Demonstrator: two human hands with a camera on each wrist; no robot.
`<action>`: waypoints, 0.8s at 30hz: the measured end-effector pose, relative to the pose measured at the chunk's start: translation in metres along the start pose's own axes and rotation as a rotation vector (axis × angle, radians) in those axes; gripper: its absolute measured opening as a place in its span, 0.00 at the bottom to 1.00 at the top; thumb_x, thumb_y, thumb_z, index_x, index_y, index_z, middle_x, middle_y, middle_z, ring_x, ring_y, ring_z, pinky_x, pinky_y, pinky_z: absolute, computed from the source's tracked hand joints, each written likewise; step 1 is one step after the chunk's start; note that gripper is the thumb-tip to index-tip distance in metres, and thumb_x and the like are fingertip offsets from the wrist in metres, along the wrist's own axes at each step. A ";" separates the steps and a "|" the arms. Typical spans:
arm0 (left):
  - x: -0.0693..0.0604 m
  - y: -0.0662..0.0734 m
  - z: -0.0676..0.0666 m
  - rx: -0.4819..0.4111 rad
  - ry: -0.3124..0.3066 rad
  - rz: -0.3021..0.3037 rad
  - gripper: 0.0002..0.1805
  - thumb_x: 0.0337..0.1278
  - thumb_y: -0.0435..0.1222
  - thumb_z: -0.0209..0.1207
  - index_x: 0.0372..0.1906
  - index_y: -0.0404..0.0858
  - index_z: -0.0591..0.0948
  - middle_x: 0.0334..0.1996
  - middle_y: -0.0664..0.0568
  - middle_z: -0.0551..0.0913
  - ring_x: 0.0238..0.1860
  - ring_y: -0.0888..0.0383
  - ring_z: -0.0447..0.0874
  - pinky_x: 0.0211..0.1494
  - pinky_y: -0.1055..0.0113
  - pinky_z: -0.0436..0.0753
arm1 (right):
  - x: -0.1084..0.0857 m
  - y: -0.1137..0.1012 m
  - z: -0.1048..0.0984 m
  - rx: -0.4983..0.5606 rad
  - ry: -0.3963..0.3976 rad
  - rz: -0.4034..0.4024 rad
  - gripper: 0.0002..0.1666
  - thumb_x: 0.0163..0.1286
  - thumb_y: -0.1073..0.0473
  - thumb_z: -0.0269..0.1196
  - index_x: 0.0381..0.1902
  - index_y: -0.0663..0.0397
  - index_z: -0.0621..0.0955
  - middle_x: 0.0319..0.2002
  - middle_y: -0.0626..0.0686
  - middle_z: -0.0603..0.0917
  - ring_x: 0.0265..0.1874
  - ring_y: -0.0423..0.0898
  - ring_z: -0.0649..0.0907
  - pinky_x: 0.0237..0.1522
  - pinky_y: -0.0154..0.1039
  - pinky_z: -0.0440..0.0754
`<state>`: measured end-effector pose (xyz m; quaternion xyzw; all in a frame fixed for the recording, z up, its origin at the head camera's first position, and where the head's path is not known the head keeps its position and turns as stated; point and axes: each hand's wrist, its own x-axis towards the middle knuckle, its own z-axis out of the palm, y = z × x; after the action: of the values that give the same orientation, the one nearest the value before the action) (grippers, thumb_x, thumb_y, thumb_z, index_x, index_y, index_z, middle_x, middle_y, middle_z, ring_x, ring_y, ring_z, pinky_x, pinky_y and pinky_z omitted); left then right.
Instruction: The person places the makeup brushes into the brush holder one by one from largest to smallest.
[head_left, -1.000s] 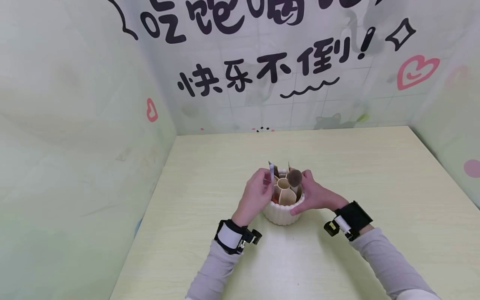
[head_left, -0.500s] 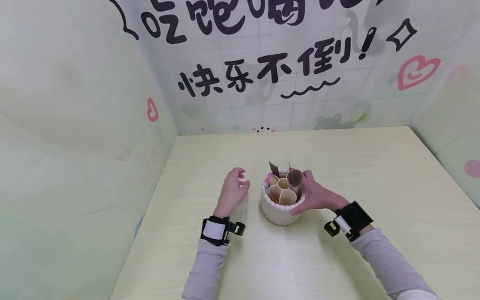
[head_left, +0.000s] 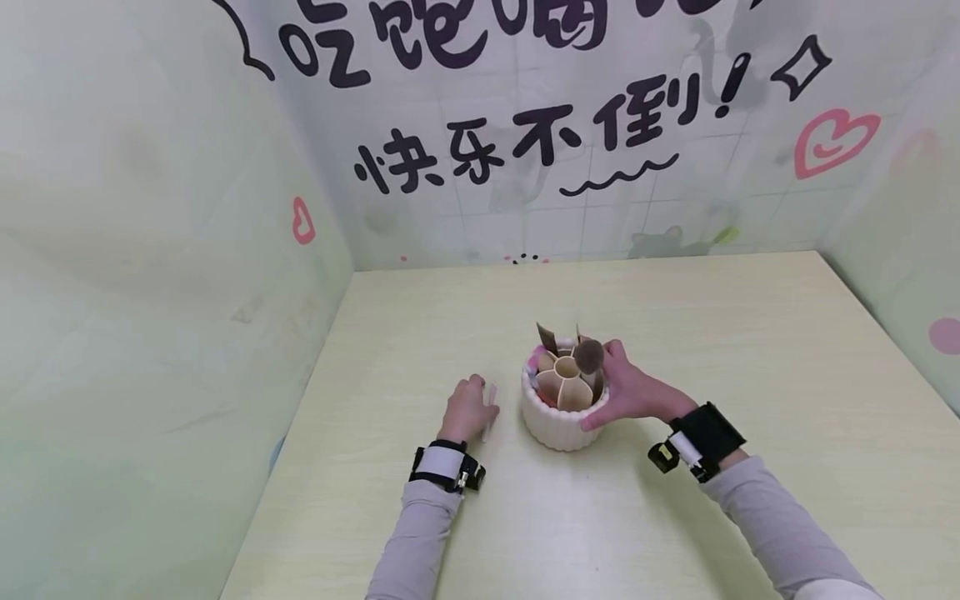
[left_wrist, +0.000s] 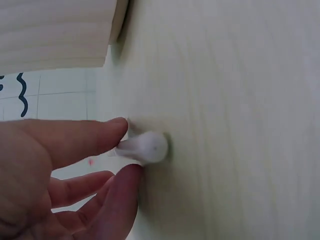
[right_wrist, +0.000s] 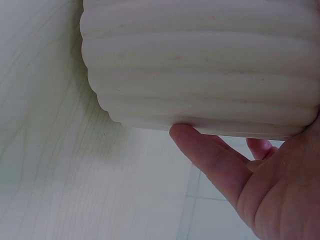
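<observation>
A slim white pen-like stick (head_left: 489,413) lies on the table left of the pot; its exact kind is unclear. My left hand (head_left: 467,410) is down at it, and in the left wrist view thumb and forefinger pinch the stick (left_wrist: 152,147) from two sides, its round end facing the camera. My right hand (head_left: 637,390) grips the far right side of a white ribbed pot (head_left: 558,427), thumb against the ribbed wall (right_wrist: 200,65) in the right wrist view. Inside the pot is a beige divided insert (head_left: 576,395) with a fluffy brown brush (head_left: 588,357) standing up.
Other thin brown pieces (head_left: 547,337) stick up at the back of the pot, and something pink (head_left: 536,358) sits in its left side. The pale wooden table (head_left: 420,317) is bordered by printed cloth walls (head_left: 150,333) at the back and both sides.
My left hand has left the pot, where it held a slim pale bluish item, moved left and lowered to the white stick. My right hand has stayed on the pot.
</observation>
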<state>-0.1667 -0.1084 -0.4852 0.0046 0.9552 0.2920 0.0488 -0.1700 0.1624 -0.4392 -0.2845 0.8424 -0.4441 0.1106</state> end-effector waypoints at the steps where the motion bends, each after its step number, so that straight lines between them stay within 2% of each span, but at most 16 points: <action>1: 0.000 0.000 0.000 0.007 0.004 0.008 0.22 0.43 0.32 0.65 0.45 0.27 0.74 0.37 0.38 0.75 0.34 0.47 0.76 0.38 0.57 0.79 | 0.000 0.000 0.000 0.000 0.000 0.000 0.72 0.32 0.51 0.78 0.70 0.58 0.47 0.43 0.58 0.54 0.48 0.55 0.62 0.52 0.51 0.64; 8: 0.001 0.003 0.001 0.051 0.037 0.054 0.15 0.43 0.30 0.65 0.39 0.28 0.77 0.27 0.45 0.77 0.30 0.52 0.75 0.32 0.63 0.77 | 0.001 0.000 -0.002 -0.001 -0.005 -0.003 0.72 0.32 0.51 0.78 0.70 0.58 0.48 0.43 0.58 0.54 0.48 0.55 0.61 0.51 0.50 0.64; 15: 0.001 0.003 0.002 0.035 0.042 0.071 0.14 0.43 0.30 0.64 0.38 0.29 0.77 0.26 0.46 0.77 0.29 0.52 0.76 0.32 0.63 0.77 | 0.002 0.001 -0.002 0.013 -0.006 0.004 0.72 0.32 0.51 0.78 0.70 0.58 0.47 0.44 0.58 0.54 0.49 0.55 0.61 0.52 0.51 0.63; 19: 0.000 0.001 0.000 -0.047 0.042 0.066 0.15 0.44 0.29 0.62 0.41 0.29 0.76 0.30 0.44 0.79 0.31 0.51 0.78 0.34 0.62 0.79 | 0.001 0.001 -0.002 0.018 -0.011 0.012 0.72 0.33 0.51 0.77 0.70 0.58 0.47 0.43 0.58 0.54 0.49 0.55 0.61 0.52 0.51 0.64; 22: -0.001 0.004 -0.008 -0.171 0.048 0.036 0.16 0.46 0.28 0.60 0.44 0.29 0.75 0.33 0.43 0.80 0.32 0.52 0.79 0.36 0.63 0.80 | 0.001 0.003 -0.002 0.008 -0.012 0.008 0.71 0.33 0.50 0.77 0.69 0.59 0.48 0.43 0.58 0.54 0.48 0.55 0.61 0.51 0.50 0.64; 24: 0.000 0.007 -0.015 -0.262 0.058 0.039 0.17 0.49 0.28 0.59 0.47 0.29 0.74 0.34 0.42 0.80 0.31 0.53 0.80 0.33 0.65 0.80 | 0.001 0.004 -0.002 0.007 -0.010 0.007 0.71 0.33 0.50 0.77 0.69 0.59 0.48 0.43 0.58 0.54 0.48 0.55 0.61 0.51 0.51 0.64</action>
<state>-0.1681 -0.1112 -0.4687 0.0082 0.9096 0.4151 0.0158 -0.1732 0.1647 -0.4411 -0.2833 0.8414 -0.4450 0.1175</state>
